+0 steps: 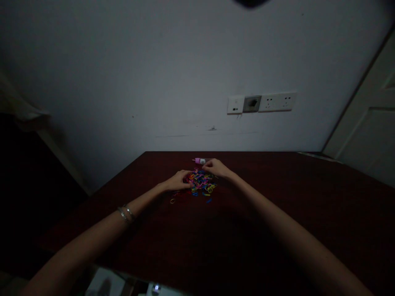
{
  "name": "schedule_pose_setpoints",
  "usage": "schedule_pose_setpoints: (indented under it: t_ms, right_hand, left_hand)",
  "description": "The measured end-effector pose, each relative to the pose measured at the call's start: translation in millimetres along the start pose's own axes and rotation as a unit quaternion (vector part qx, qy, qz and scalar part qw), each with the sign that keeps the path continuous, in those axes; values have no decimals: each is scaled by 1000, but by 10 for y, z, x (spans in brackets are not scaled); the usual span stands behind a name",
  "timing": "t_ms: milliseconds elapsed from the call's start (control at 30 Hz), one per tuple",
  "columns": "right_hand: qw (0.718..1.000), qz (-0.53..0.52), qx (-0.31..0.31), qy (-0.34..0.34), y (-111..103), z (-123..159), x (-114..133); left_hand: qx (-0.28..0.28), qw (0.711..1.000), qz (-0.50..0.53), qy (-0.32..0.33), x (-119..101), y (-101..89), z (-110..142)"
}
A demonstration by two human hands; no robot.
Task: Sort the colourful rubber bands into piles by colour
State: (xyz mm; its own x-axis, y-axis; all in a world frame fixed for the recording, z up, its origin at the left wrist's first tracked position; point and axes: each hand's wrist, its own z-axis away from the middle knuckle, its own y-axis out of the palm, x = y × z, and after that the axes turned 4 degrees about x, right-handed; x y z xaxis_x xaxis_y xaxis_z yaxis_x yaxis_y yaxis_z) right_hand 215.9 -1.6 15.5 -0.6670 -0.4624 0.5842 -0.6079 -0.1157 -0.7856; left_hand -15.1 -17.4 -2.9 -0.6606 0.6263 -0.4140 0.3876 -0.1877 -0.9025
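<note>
Head view: A pile of colorful bands lay on a dark table, the left hand curved wide around its left edge, seemingly to keep it gathered. At its far right, the right hand pinched narrow; whether on a band, one could not tell.

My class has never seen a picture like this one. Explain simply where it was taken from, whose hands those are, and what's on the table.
There is no machine here: one person works with bare hands. The single picture comes from a camera on that person's head, looking forward and down. On the dark table lies a pile of colourful bands, with a few strays nearby. The left hand, with bracelets further up that arm, curves around the pile's left side. The right hand is at its far right edge, fingertips together; whether they hold anything is too dark to tell. Behind the pile lies a small pink-and-white object.
</note>
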Motion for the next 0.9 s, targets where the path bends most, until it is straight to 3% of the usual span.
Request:
schedule_pose_setpoints:
  t_ms: [233,367,433,633,800,900]
  right_hand:
    - [994,69,86,-19,44,102,-9]
    - [977,138,155,37,75,161,-26]
    - [976,146,156,43,136,153,-23]
    - [988,124,87,-21,405,-5,63]
    - [999,44,-7,3,471,-125,146]
    - [997,-19,-79,12,421,-193,178]
  left_hand:
    - [-10,997,-75,-19,-106,182,-77]
    - [-14,997,-73,-25,-125,165,-115]
    - [-20,997,-64,-23,-99,156,-133]
    - [-98,994,-7,-39,27,66,-168]
    - [-185,980,42,-64,43,-121,-187]
    - [-203,969,98,-104,64,-220,-204]
